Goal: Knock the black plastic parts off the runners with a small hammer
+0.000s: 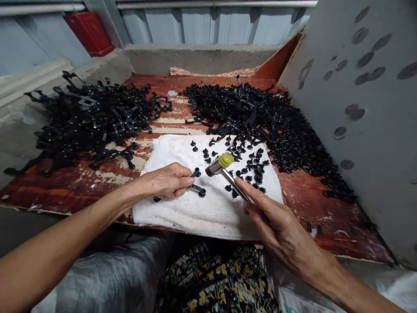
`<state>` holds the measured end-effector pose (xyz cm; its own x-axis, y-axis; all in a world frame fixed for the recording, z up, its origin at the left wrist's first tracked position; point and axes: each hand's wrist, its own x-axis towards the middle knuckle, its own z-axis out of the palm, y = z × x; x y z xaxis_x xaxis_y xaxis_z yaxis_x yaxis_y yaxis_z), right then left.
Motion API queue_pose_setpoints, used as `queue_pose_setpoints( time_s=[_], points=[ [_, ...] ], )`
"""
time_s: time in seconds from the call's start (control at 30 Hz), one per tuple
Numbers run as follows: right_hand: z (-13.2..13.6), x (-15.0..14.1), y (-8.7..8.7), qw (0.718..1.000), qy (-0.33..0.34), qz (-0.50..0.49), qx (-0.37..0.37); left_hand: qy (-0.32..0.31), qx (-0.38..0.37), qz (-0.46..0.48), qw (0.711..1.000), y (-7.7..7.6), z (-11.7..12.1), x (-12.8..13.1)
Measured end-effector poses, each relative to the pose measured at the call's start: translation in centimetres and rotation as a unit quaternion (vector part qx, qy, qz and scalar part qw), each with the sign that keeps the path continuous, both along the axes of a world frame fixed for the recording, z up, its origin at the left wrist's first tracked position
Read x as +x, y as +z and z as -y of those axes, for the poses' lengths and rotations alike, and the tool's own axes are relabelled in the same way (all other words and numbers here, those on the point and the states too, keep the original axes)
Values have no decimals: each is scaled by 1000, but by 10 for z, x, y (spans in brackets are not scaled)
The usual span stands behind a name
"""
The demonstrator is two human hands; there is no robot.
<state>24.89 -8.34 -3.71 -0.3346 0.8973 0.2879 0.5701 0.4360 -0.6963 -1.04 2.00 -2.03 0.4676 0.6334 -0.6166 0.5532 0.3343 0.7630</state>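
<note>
My left hand is closed around a black jointed plastic part, whose round-capped ends stick out past the fingers. It rests low over a folded white cloth. In my right hand is a small mallet with a metal shaft and a translucent yellow face on one end of its head. The mallet head hovers a little right of the held part, apart from it. Several small black round-based pegs lie loose on the cloth, beyond and beside the mallet; some are hidden behind it.
A tangled heap of black jointed parts covers the left of the worn red-brown table. Another dense heap of small black parts spreads from the back down the right side. A spotted grey panel walls the right; a red box sits back left.
</note>
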Motion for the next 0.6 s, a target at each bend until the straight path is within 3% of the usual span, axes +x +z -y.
queue_pose_setpoints(
  time_s=[0.1,0.27,0.37,0.5,0.6],
  points=[
    [-15,-11,8,998,38,24,33,-11,3,8,1000,0,-1,-1],
    [-30,-20,8,993,35,95,56,-39,11,22,999,1,-3,-3],
    [-32,-19,5,987,41,150,50,-40,15,31,999,0,-3,-3],
    [-28,-18,11,993,12,94,71,-32,17,24,999,0,-1,-2],
    [-27,-19,14,987,22,144,66,-29,16,18,999,0,-1,-2]
  ],
)
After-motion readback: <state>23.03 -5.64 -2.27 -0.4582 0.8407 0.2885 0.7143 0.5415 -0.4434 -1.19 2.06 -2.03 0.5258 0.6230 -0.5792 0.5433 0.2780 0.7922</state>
